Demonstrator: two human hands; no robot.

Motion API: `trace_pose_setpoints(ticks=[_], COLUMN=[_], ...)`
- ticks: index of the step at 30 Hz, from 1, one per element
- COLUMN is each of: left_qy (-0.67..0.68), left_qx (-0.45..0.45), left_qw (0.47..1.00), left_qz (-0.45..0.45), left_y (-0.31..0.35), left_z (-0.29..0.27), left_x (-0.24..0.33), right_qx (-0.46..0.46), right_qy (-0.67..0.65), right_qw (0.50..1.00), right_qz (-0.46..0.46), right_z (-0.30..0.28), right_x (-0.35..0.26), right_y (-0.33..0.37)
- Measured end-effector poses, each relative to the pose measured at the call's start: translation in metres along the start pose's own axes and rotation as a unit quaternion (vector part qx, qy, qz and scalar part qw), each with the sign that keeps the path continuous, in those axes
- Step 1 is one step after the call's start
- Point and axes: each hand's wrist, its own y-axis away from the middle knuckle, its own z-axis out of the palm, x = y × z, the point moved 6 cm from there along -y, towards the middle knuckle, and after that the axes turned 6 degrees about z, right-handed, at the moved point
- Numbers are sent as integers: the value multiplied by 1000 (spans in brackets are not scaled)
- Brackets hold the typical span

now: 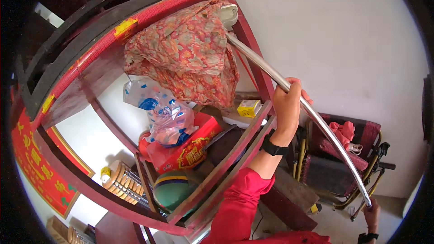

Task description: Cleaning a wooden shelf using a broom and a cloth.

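My left hand is wrapped around the upper part of a long shiny metal pole, which slants from upper left to lower right. Near the pole's lower end, at the lower right, my right hand closes on it. The pole's upper end reaches a red and orange floral cloth inside the dark red wooden frame. A pale, rounded piece sticks out beside the cloth; whether the pole joins it is hidden. Both wrists carry black bands.
Inside the bunk-like wooden frame lie a plastic bag, a red box, a small yellow box and a green rounded object. A folded chair-like frame with a red cloth stands by the white wall.
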Motion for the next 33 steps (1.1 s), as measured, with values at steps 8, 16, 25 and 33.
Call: trace_pose_setpoints(ticks=[8, 16, 25, 33], left_qy=[-26, -6, 21, 27], left_qx=[-2, -62, -58, -78], left_qw=[1000, 998, 998, 996], left_qz=[13, 1, -15, -14], left_y=[-31, -38, -31, -35], left_z=[-9, -21, -21, -14], left_x=[23, 23, 18, 22], right_qx=[-1, 99, 155, 105], right_qy=[10, -13, 23, 24], right_qw=[1000, 995, 988, 993], right_qz=[-3, -21, -1, 46], right_z=[27, 65, 31, 24], right_x=[-15, 4, -25, -21], right_y=[-13, 8, 19, 5])
